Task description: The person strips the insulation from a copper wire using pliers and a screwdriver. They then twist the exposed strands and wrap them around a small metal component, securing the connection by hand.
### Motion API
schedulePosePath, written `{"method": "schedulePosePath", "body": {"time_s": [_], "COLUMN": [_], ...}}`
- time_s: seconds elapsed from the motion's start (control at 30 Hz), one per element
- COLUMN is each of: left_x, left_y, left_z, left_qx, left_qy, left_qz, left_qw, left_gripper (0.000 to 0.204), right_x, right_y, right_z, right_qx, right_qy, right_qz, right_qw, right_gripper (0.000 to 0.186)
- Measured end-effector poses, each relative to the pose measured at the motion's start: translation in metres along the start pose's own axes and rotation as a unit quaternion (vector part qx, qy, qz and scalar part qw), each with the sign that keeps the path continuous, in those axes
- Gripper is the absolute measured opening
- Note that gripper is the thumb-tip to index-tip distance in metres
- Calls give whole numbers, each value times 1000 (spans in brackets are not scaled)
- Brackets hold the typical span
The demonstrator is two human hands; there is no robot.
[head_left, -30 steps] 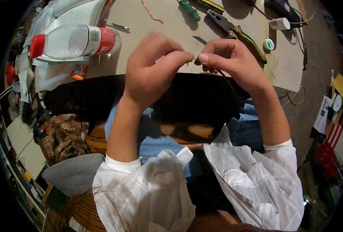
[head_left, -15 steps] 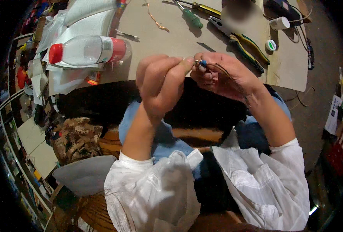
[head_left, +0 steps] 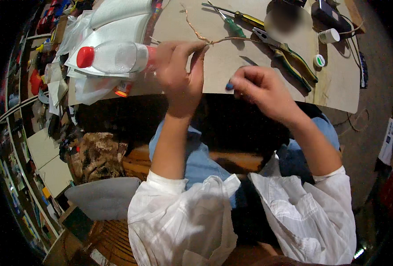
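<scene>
My left hand (head_left: 181,75) is raised over the desk (head_left: 220,82), fingertips closed on a thin copper wire (head_left: 197,34). One strand runs up the desk; a darker length reaches right toward the open-jawed pliers (head_left: 289,62). My right hand (head_left: 260,88), lower and to the right, is apart from the left, with curled fingers holding a small blue part (head_left: 229,85); its details are too small to make out. A narrow dark blade (head_left: 248,60) lies just above that hand, and a green-handled screwdriver (head_left: 235,28) lies beyond the wire.
A water bottle (head_left: 110,57) lies on papers (head_left: 119,24) at left. A yellow-handled screwdriver (head_left: 247,17), a black device (head_left: 327,13), a white container (head_left: 329,36) and a small lid (head_left: 319,60) occupy the back and right. A cluttered shelf (head_left: 15,155) stands at far left.
My hands have separated. The left has moved up to where the copper wire is, now with a length stretching rightward; the right has turned over and moved slightly down with the blue part.
</scene>
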State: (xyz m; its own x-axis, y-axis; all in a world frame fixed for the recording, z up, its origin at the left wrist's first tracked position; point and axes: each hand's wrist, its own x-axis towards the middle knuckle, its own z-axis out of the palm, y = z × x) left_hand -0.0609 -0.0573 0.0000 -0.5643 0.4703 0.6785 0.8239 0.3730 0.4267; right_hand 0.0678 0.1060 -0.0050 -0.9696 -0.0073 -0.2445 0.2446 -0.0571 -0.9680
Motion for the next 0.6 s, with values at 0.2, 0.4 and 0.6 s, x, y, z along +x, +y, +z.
{"method": "schedulePosePath", "body": {"time_s": [0.2,0.4,0.6], "left_x": [-5,-15,-34], "left_y": [10,0,-13], "left_z": [0,-4,-3], "left_qx": [-45,-111,-152], "left_qy": [-18,-73,-169], "left_qz": [-2,-67,-118], "left_qw": [999,989,967], "left_gripper": [23,22,22], "right_x": [17,18,14], "right_y": [22,38,34], "right_z": [-8,-43,-44], "right_qx": [20,-350,-480], "right_qy": [120,247,215], "right_qz": [-62,-166,-153], "right_qw": [991,888,837], "right_gripper": [22,23,20]}}
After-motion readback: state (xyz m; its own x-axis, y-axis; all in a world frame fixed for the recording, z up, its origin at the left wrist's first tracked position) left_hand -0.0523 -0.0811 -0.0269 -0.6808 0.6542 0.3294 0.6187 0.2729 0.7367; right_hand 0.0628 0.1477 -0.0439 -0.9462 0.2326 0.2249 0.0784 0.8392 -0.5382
